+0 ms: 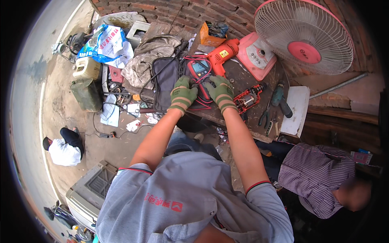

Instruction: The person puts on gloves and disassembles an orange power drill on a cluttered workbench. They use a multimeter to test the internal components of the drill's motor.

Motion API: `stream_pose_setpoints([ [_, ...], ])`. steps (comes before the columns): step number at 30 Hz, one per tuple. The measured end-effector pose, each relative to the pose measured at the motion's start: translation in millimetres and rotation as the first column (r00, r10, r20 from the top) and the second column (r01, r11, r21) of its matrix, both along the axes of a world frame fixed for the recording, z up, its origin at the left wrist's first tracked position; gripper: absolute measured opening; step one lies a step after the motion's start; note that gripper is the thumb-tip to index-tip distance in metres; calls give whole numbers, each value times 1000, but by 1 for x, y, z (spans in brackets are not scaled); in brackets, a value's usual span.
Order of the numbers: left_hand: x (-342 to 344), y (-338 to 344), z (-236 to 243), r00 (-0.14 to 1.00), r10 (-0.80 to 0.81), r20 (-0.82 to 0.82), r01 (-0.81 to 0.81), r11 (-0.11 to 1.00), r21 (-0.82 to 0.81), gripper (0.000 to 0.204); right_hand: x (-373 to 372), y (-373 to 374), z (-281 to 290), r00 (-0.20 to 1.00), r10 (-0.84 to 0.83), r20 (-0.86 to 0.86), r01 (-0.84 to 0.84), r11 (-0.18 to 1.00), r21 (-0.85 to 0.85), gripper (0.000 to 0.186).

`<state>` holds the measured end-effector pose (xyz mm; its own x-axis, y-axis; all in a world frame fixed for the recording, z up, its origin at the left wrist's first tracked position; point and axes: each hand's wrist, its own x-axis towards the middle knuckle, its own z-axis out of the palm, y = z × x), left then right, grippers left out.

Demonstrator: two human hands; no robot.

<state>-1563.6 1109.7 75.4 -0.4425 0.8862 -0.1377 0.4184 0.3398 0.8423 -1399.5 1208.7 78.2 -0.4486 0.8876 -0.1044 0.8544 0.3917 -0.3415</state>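
Note:
My left hand [183,94], in a striped green glove, is closed at the lower left of a red multimeter [199,69], among its thin leads. My right hand [222,92], gloved alike, is closed at the meter's lower right; what either hand grips is too small to make out. A black zip case [164,83] lies left of my left hand. An orange power tool [222,56] lies behind the meter. An opened red tool body with exposed motor [248,99] is right of my right hand, near a teal tool [279,95] and pliers [265,116].
A pink fan [304,52] stands at back right against a brick wall [182,12]. Cloth [144,60], jerrycans [86,95] and bags [103,44] crowd the left. A white board [296,111] is at right. One person [65,152] squats at far left; another [312,178] is at lower right.

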Motion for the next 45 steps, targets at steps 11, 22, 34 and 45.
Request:
stream_pose_setpoints([
  [11,-11,-5,-41,883,145,446,-199,977,76,39,-17,-5,-23,998,36,61,-53,946,320,29],
  [22,-7,-7,-47,900,125,418,-197,971,134,36,-26,-11,-11,994,-77,73,62,979,192,26],
  [34,-19,-40,11,983,29,-182,-4,991,136,60,105,86,50,643,-517,-565,455,852,-261,59],
  [45,49,114,66,866,-133,-481,236,958,160,70,219,-36,81,504,-531,-681,337,847,-411,38],
])
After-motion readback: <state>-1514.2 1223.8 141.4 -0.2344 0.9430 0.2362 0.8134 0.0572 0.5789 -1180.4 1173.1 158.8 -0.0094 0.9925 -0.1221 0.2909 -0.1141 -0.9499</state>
